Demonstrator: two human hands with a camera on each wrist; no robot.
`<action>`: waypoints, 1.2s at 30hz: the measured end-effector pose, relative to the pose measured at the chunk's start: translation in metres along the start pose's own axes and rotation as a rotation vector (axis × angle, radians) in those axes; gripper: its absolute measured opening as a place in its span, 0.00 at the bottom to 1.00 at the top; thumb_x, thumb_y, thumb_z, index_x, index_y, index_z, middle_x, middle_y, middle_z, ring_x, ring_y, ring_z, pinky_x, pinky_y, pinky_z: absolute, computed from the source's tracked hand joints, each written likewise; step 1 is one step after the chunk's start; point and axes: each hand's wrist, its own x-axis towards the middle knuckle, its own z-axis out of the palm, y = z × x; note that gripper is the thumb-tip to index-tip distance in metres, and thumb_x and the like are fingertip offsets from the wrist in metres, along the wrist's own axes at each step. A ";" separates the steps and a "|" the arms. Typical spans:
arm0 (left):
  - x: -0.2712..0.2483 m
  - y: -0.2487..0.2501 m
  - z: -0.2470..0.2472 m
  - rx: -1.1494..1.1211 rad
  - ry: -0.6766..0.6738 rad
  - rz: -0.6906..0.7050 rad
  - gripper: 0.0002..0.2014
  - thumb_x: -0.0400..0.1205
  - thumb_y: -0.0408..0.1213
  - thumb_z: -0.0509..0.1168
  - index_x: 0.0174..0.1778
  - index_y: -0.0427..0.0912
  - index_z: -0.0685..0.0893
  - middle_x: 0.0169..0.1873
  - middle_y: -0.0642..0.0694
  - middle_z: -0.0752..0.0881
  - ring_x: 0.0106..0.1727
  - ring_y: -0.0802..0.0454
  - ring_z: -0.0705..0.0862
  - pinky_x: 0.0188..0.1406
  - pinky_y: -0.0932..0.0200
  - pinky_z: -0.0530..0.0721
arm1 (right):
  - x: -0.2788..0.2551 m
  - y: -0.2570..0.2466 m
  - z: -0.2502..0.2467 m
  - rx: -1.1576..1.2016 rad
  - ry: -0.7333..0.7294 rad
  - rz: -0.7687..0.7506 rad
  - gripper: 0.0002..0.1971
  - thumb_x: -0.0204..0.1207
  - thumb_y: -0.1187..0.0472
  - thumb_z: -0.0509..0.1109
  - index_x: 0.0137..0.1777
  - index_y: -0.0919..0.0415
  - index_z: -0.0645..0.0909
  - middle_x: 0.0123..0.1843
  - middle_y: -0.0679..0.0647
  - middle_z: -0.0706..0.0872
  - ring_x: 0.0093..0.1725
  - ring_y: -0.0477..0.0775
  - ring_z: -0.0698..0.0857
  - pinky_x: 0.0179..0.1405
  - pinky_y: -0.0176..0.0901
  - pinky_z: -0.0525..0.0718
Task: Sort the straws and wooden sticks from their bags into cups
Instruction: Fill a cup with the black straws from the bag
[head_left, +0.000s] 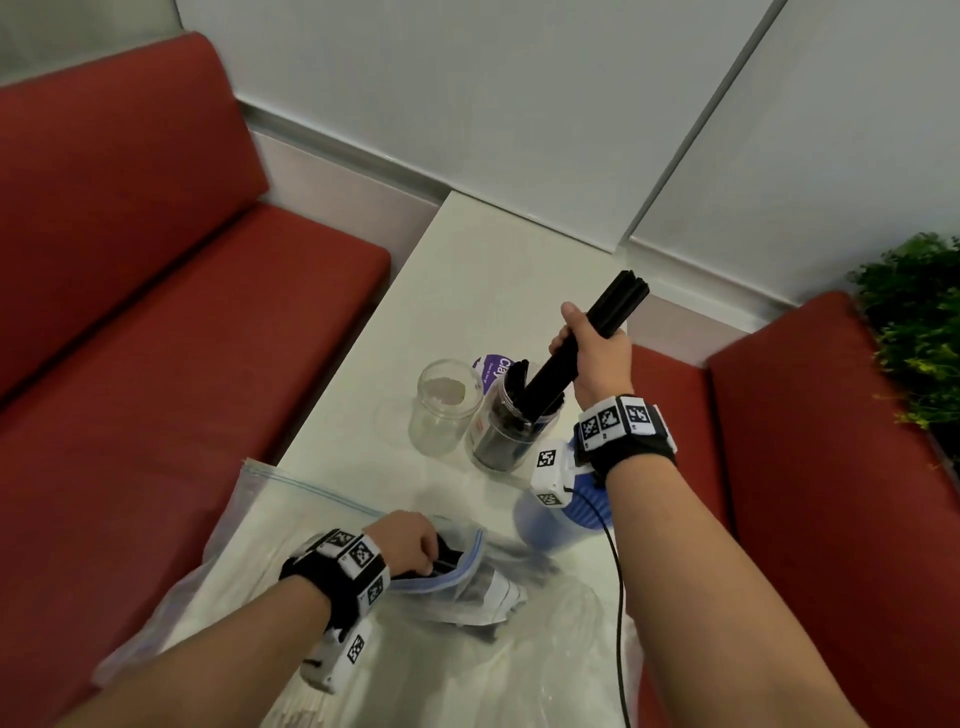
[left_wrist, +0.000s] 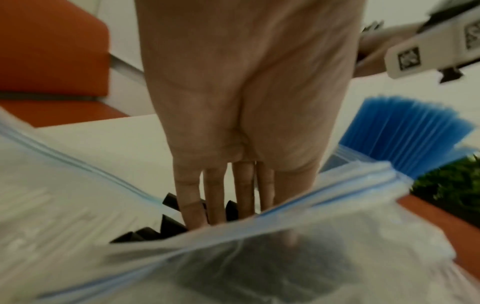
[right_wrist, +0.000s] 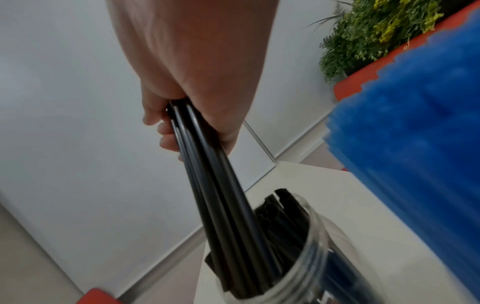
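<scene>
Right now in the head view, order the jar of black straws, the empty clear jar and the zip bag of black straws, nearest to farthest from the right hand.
1. Clear jar of black straws, just below the right hand.
2. Empty clear glass jar, further left.
3. Clear zip bag of black straws, near the table's front edge, at the left hand.

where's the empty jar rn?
In the head view the empty jar stands upright mid-table, just left of the jar of black straws that the right hand is filling, beyond the zip bag.
</scene>
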 end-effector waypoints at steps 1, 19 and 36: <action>0.002 0.001 0.002 0.062 -0.015 0.012 0.14 0.81 0.38 0.68 0.61 0.43 0.88 0.60 0.46 0.87 0.62 0.47 0.84 0.63 0.56 0.81 | 0.005 -0.002 -0.001 0.008 0.015 -0.015 0.11 0.79 0.62 0.80 0.43 0.61 0.78 0.29 0.54 0.80 0.28 0.54 0.80 0.36 0.49 0.83; 0.015 0.002 0.034 0.550 -0.036 0.038 0.20 0.83 0.46 0.62 0.70 0.43 0.77 0.64 0.41 0.84 0.63 0.39 0.83 0.63 0.46 0.80 | 0.003 0.021 0.007 -0.212 -0.021 -0.072 0.11 0.74 0.66 0.81 0.46 0.57 0.81 0.40 0.52 0.84 0.39 0.50 0.84 0.42 0.40 0.84; 0.007 -0.005 0.025 0.641 -0.044 -0.033 0.13 0.86 0.42 0.61 0.63 0.41 0.82 0.59 0.42 0.86 0.59 0.43 0.85 0.50 0.53 0.79 | -0.030 0.024 0.013 -0.502 0.150 -0.271 0.10 0.86 0.61 0.67 0.65 0.57 0.79 0.51 0.49 0.86 0.53 0.52 0.84 0.46 0.33 0.76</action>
